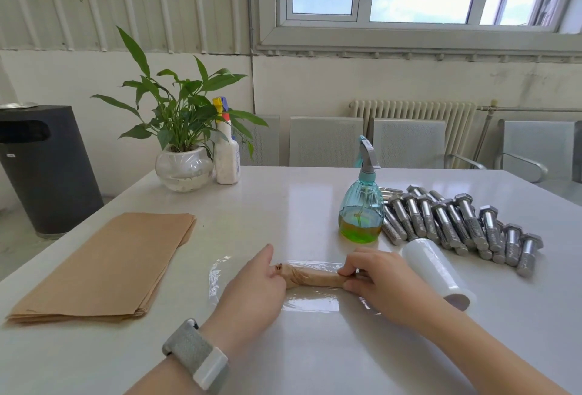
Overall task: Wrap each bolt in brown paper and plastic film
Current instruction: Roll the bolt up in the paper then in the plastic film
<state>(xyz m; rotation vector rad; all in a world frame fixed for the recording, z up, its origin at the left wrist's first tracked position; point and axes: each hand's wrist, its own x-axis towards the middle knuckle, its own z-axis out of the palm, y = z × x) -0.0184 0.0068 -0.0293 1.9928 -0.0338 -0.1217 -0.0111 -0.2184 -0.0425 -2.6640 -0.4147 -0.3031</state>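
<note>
Paper-wrapped bolt (315, 278) between hands: right hand (374, 278) pinches one end; left hand (252, 284) seemingly flat, fingers straight.

Both forearms are bare and sleeveless; the left wrist wears a watch with a grey woven band (195, 353).

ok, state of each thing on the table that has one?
paper-wrapped bolt: lying on film, held at both ends
plastic film sheet: flat under it, not yet rolled
left hand: fingers on the left end
right hand: pinches the right end
film roll: on its side
brown paper stack: flat
bare bolts: piled, unwrapped
teal spray bottle: upright, partly full
</note>
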